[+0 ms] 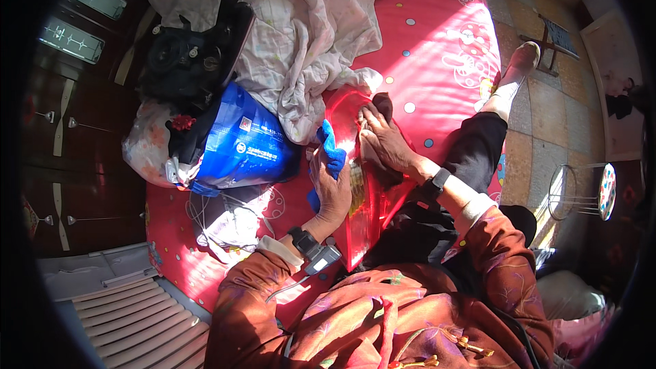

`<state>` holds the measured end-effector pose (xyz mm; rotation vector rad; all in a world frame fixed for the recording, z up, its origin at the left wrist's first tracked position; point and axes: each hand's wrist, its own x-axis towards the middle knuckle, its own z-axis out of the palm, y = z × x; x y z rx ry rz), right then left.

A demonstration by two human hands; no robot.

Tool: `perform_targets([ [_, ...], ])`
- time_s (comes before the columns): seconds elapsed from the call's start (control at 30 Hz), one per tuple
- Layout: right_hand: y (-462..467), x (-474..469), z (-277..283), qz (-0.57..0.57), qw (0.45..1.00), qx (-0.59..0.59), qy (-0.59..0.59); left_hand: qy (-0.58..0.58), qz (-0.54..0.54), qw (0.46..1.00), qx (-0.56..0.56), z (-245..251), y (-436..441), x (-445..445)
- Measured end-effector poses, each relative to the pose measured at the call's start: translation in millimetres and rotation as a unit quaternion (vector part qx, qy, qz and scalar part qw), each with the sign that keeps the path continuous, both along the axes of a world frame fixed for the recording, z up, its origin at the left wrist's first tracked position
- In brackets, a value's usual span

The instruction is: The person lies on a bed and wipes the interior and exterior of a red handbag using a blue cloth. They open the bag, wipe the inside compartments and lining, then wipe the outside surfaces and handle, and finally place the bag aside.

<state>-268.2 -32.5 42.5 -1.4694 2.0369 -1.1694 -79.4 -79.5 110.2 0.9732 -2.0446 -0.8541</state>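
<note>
A red translucent car tail light lies lengthwise in front of me, its near end pointing at my lap. My left hand grips a blue cloth along the light's left edge. On the light's upper face, my right hand presses a dark brown cloth flat with its fingers extended. Part of the lens is hidden under this hand and cloth. A yellowish section of the lens shows between my two hands.
The light rests on a bed with a pink patterned sheet. To the left are a blue bag, a black car headlight housing and a plastic bag. A crumpled white quilt lies beyond. A stool stands on the tiled floor.
</note>
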Motion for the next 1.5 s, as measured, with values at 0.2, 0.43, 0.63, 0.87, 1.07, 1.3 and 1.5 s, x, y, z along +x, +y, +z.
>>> perform_targets([
  [0.2, -77, -3, 51, 0.214, 0.963, -0.068, 0.15, 0.035, -0.023, 0.997, 0.065, 10, -3, 4],
  [0.43, -134, -62, 6, 0.284, 0.921, -0.013, 0.266, -0.014, -0.005, 0.998, 0.056, 8, -1, -2],
  [0.63, -120, -95, -59, 0.276, 0.946, 0.055, 0.162, -0.013, 0.0, 0.994, 0.105, 1, -4, -2],
  [0.87, -30, -66, -103, 0.091, 0.932, -0.092, -0.339, 0.006, 0.006, 1.0, -0.029, 0, 0, -7],
  [1.07, 68, 35, 12, -0.019, 0.995, 0.064, -0.076, 0.024, 0.002, 0.999, -0.022, 0, 4, -3],
  [1.3, 47, 111, 75, -0.047, 0.996, -0.047, 0.056, 0.091, -0.022, 0.988, 0.123, -13, -14, 9],
  [1.5, -18, 54, 38, -0.032, 0.966, -0.056, 0.249, 0.098, 0.029, 0.972, 0.21, -4, -16, 11],
])
